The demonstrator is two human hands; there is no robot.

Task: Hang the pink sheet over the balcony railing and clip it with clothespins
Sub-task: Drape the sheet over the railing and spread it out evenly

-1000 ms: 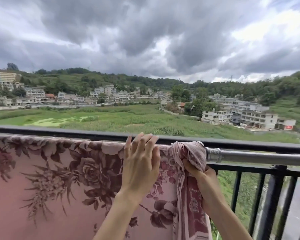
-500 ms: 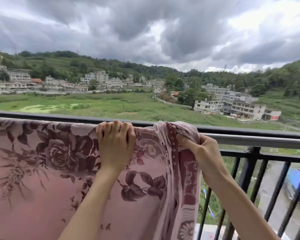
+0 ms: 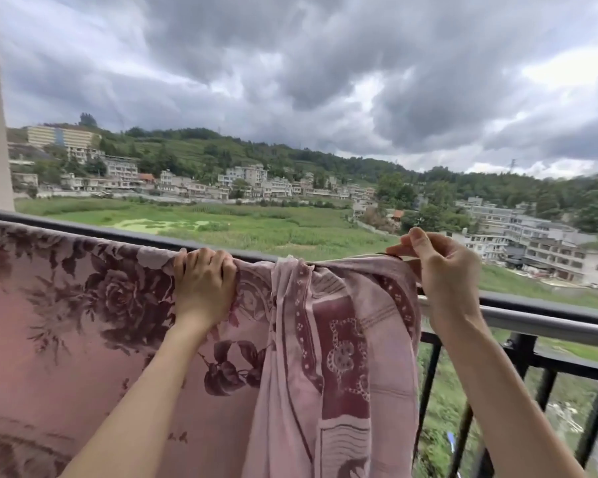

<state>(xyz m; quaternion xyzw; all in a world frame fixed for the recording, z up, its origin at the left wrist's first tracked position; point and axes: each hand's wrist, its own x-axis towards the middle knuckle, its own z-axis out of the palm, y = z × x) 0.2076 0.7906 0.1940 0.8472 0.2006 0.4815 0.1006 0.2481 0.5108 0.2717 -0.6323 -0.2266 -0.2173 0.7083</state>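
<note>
Foreground: the pink sheet (image 3: 83,339), printed with dark roses, hangs draped over the balcony railing (image 3: 549,322) and covers its left stretch; a bunched fold with a patterned border hangs just right of centre. The left hand (image 3: 204,284) grips the sheet's top edge on the rail, fingers curled over it. The right hand (image 3: 442,270), raised just above the rail, pinches the sheet's upper right corner between thumb and fingertips (image 3: 408,241), drawing the cloth taut towards the right. Right of the sheet, the bare metal rail and black bars show. Background: a green field (image 3: 256,229), pale buildings (image 3: 249,181) below a wooded hill, heavy grey clouds.
</note>
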